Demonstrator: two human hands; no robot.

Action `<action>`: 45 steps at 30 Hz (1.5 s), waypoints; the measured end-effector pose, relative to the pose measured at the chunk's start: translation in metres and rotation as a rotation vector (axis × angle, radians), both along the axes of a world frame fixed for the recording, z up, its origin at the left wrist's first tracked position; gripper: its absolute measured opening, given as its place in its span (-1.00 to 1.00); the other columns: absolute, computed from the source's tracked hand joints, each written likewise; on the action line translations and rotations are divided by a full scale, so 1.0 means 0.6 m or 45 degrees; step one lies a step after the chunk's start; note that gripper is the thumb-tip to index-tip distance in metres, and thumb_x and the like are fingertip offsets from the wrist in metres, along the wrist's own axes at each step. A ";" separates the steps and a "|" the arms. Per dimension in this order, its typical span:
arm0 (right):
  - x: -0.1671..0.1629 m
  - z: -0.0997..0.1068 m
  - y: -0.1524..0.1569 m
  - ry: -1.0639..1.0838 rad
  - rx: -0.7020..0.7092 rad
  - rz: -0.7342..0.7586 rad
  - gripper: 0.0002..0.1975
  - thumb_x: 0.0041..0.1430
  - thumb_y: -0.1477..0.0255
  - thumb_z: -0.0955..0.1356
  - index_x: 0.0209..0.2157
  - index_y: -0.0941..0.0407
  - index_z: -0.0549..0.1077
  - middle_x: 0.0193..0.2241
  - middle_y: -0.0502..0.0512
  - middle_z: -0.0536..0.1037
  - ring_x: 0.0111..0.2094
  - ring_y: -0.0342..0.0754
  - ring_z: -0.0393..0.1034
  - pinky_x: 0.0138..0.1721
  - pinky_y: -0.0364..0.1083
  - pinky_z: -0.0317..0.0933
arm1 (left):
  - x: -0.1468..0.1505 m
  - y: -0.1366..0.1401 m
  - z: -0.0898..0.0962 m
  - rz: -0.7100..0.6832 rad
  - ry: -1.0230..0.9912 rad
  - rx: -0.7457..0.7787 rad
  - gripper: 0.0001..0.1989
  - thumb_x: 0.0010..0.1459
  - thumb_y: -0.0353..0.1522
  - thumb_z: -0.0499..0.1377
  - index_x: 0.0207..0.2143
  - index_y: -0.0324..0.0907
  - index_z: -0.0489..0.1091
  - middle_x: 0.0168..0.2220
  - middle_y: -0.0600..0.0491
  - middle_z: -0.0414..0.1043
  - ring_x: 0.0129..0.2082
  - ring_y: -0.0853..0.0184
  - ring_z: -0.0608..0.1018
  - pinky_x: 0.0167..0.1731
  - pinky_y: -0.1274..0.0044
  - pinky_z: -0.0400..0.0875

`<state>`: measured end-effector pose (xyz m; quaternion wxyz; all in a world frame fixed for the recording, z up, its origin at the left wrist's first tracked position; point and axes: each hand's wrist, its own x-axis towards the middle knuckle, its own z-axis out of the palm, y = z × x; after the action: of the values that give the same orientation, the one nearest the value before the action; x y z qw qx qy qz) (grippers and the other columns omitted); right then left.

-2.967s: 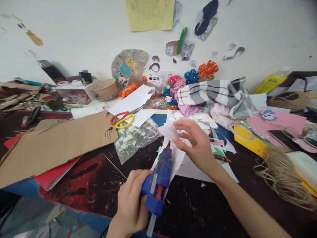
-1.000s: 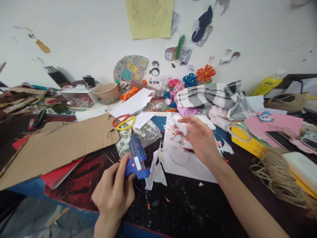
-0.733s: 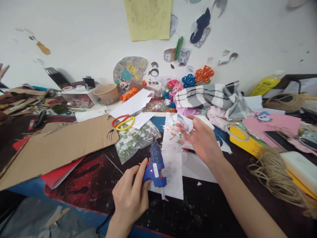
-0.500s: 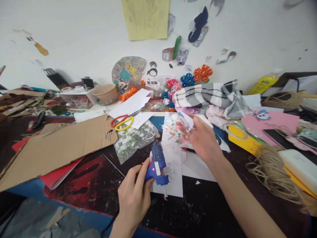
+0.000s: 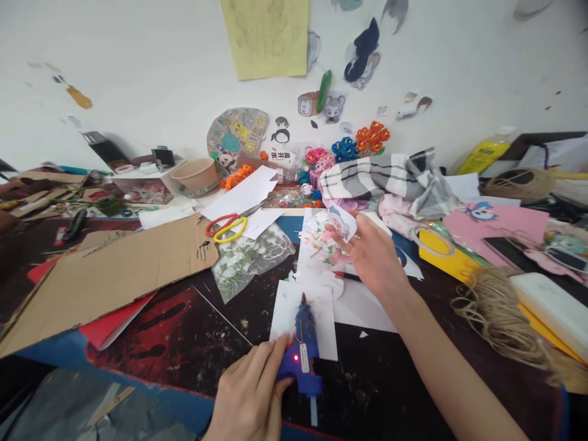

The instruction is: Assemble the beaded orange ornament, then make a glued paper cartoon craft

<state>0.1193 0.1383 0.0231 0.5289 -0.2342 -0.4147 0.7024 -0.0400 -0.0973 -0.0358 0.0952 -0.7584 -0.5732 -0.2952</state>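
Observation:
My left hand is closed on the handle of a blue hot glue gun, low over the front of the table. A red light glows on its side, a glue stick juts from its back end, and its nozzle points away from me. Beneath the nozzle lies a white paper sheet. In my raised right hand, a small paper cutout with a printed cartoon figure is held at the fingertips. Below that hand, paper scraps and pale flower pieces lie on another white sheet.
To the left are a large cardboard piece, scissors with red and yellow handles and a plastic bag of greenery. A twine bundle and a tape roll lie at right. A plaid cloth lies behind.
My left hand has lowered the glue gun toward me and slightly right, onto or near the white sheet. My right hand still holds the cutout in nearly the same place.

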 end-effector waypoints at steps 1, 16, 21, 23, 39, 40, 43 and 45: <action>0.000 0.000 0.000 -0.001 -0.002 0.006 -0.72 0.14 0.22 0.47 -0.16 0.04 0.49 -0.22 -0.01 0.59 -0.09 0.01 0.55 0.01 -0.05 0.43 | -0.001 0.001 0.004 -0.001 -0.007 -0.020 -0.57 0.24 -0.50 0.06 0.17 -0.38 0.28 -0.14 -0.17 0.49 -0.23 0.30 0.55 -0.27 0.58 0.52; 0.003 0.003 0.000 -0.050 -0.003 -0.017 -0.68 0.14 0.21 0.45 -0.13 0.05 0.45 -0.21 0.06 0.56 -0.03 0.06 0.51 -0.09 -0.03 0.47 | -0.038 -0.013 0.030 0.300 -0.092 0.162 -0.58 0.29 -0.46 0.05 0.20 -0.18 0.29 -0.07 -0.04 0.43 -0.21 0.39 0.54 -0.28 0.62 0.41; 0.004 0.005 -0.003 0.004 -0.031 0.018 -0.73 0.16 0.25 0.45 -0.15 0.05 0.46 -0.21 0.05 0.57 -0.02 0.06 0.50 -0.09 -0.06 0.47 | -0.075 0.042 0.031 0.686 0.150 0.188 -0.58 0.30 -0.36 0.13 0.20 -0.17 0.30 -0.14 -0.01 0.47 -0.25 0.34 0.53 -0.35 0.56 0.35; 0.004 0.006 -0.004 0.031 -0.068 0.038 -0.76 0.17 0.26 0.45 -0.17 0.06 0.48 -0.19 0.05 0.57 -0.04 0.05 0.51 -0.05 -0.04 0.45 | -0.088 0.064 0.023 0.757 0.268 0.079 -0.59 0.31 -0.30 0.12 0.18 -0.20 0.33 -0.14 -0.06 0.47 -0.24 0.24 0.50 -0.31 0.46 0.34; 0.003 0.004 -0.018 0.042 -0.004 0.489 -0.74 0.26 0.21 0.38 -0.09 0.04 0.50 -0.07 0.10 0.58 -0.07 0.04 0.52 0.08 0.11 0.35 | 0.007 0.238 0.148 0.060 -0.798 0.006 -0.50 0.10 -0.28 0.34 0.09 -0.13 0.35 0.01 -0.04 0.46 -0.09 0.25 0.48 -0.06 0.40 0.34; 0.004 0.007 -0.021 0.030 0.003 0.493 -0.74 0.27 0.20 0.37 -0.10 0.03 0.51 -0.06 0.08 0.58 -0.08 0.02 0.51 0.07 0.10 0.36 | 0.013 0.253 0.154 0.001 -0.880 -0.085 -0.61 0.10 -0.28 0.34 -0.03 -0.16 0.43 -0.09 0.00 0.51 -0.15 0.27 0.49 -0.12 0.44 0.34; 0.004 0.012 -0.024 -0.031 0.035 0.491 -0.70 0.28 0.15 0.34 -0.09 0.02 0.51 -0.07 0.09 0.59 -0.07 0.02 0.50 -0.01 0.07 0.42 | 0.020 0.274 0.158 -0.091 -1.037 -0.224 -0.82 0.11 -0.28 0.32 -0.30 -0.21 0.50 -0.31 0.05 0.54 -0.28 0.34 0.48 -0.24 0.51 0.31; 0.005 0.013 -0.026 -0.072 0.084 0.490 -0.63 0.28 0.08 0.31 -0.06 0.03 0.50 -0.11 0.11 0.60 -0.08 0.03 0.51 -0.07 0.07 0.44 | 0.020 0.275 0.154 -0.135 -1.143 -0.264 -0.82 0.12 -0.28 0.30 -0.32 -0.23 0.51 -0.33 0.04 0.53 -0.31 0.35 0.48 -0.27 0.51 0.32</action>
<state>0.1220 0.1228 0.0310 0.3802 -0.1530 -0.4893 0.7698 -0.0278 0.0679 0.0565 -0.2537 -0.5894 -0.5447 -0.5399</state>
